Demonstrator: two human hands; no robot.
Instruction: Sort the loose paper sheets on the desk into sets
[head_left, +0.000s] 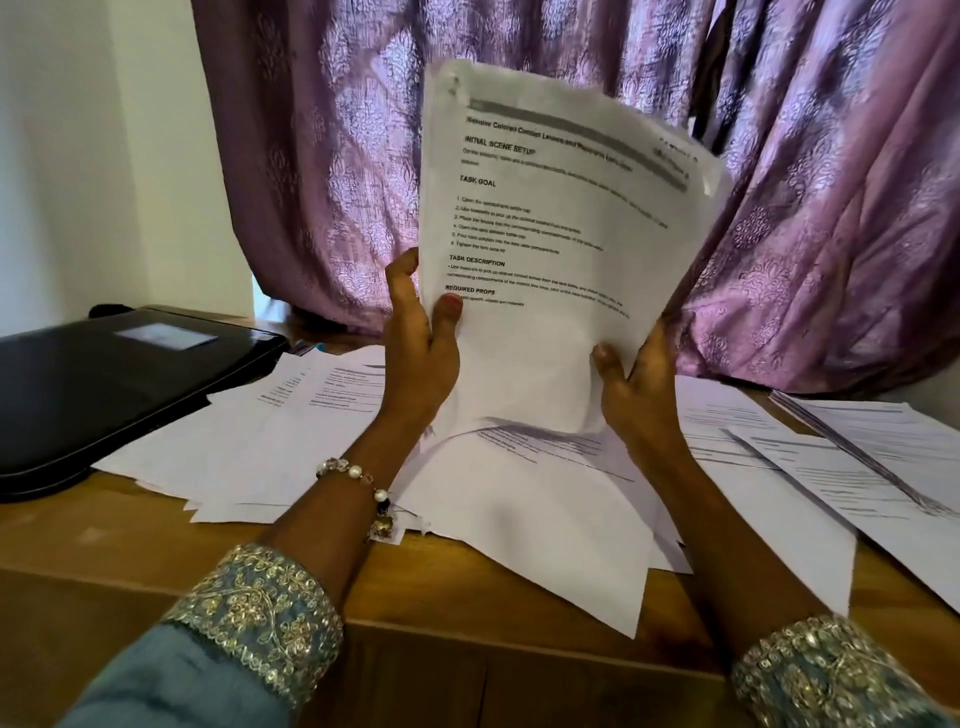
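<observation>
A bundle of printed sheets (556, 234) stands upright above the worktop (415, 577), its lower edge close over the loose papers (545, 514) that lie spread there. The top page shows headings such as "TASK GOAL". The left hand (421, 343) has its grip closed on the bundle's left edge, thumb on the front. The right hand (631, 374) holds the lower right edge in the same way. So both grips are holding the bundle.

More sheets (831, 467) lie to the right and others (291, 415) to the left, beside a black laptop (114, 384). A purple curtain (831, 208) hangs behind.

I think the step in hand is squaring 1 collected set. The next move probably calls for laying it apart from the loose papers, so that the sets do not mix.
</observation>
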